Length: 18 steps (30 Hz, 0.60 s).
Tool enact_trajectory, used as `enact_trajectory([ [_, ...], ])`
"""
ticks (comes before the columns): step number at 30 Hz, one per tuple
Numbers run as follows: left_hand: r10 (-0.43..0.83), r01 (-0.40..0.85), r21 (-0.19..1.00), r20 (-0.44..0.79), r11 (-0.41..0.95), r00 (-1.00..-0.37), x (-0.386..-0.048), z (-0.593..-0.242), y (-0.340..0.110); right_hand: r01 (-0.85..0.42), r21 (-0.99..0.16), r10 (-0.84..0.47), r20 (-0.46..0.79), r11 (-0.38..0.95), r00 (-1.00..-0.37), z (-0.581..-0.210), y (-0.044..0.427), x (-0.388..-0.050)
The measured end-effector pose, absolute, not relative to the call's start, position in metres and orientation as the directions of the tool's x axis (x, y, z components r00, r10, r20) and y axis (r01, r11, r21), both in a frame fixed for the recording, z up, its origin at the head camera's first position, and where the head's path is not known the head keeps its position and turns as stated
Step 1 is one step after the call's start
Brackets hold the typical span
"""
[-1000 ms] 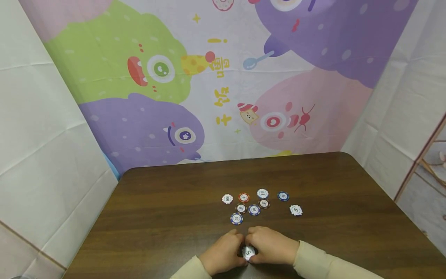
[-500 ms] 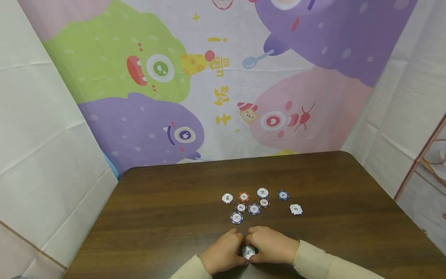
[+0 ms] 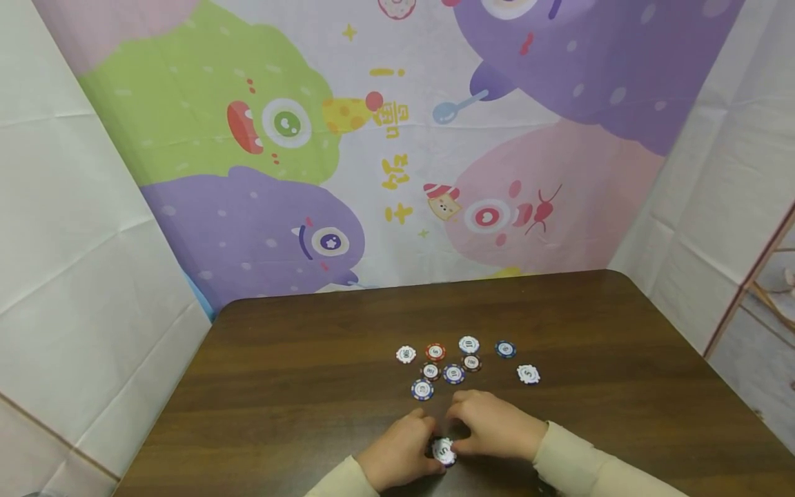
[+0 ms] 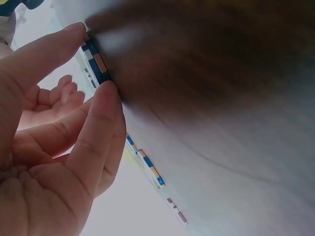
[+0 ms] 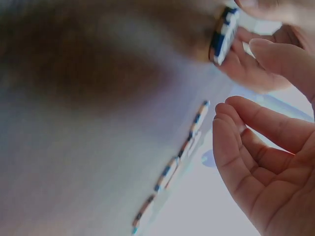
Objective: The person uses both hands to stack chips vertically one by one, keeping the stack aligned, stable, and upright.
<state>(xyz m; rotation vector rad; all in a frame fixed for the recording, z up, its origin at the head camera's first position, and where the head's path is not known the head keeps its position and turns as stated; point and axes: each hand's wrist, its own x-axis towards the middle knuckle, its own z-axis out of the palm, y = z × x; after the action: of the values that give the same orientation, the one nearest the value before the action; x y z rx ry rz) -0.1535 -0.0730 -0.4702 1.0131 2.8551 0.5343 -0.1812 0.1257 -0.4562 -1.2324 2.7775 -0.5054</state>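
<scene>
A small stack of poker chips lies near the table's front edge, topped by a white poker chip (image 3: 444,452) marked 5. Below the white one, a dark blue edge with pale blocks (image 4: 100,65) shows in the left wrist view; how many chips it has is unclear. My left hand (image 3: 400,450) pinches this stack from the left between thumb and fingertips. My right hand (image 3: 495,424) is just to the right of it, fingers loosely bent and holding nothing. In the right wrist view a gap shows between the right thumb (image 5: 263,49) and the stack.
Several loose poker chips lie flat beyond the hands, among them a red chip (image 3: 435,352), a blue chip (image 3: 454,374) and a brown chip (image 3: 471,362). Farther right lies a white chip (image 3: 528,375). The brown wooden table (image 3: 279,386) meets a cartoon-printed cloth (image 3: 397,255) behind.
My right hand has let go of the chip stack and moved away to the right and slightly forward, its fingers spreading. The left hand and the loose chips have stayed in place.
</scene>
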Motion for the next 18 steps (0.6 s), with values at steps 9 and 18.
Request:
enact_trajectory([
  [9,0.627,0.605,0.32,0.041,0.729,-0.778,-0.154,-0.472,-0.072,-0.648,-0.346,-0.656,0.113,0.678,-0.746,-0.449,0.149,-0.193],
  [18,0.637,0.623,0.301,0.065,0.722,-0.768,-0.156,-0.473,-0.072,-0.565,-0.372,-0.548,0.162,0.737,-0.821,-0.449,0.173,-0.204],
])
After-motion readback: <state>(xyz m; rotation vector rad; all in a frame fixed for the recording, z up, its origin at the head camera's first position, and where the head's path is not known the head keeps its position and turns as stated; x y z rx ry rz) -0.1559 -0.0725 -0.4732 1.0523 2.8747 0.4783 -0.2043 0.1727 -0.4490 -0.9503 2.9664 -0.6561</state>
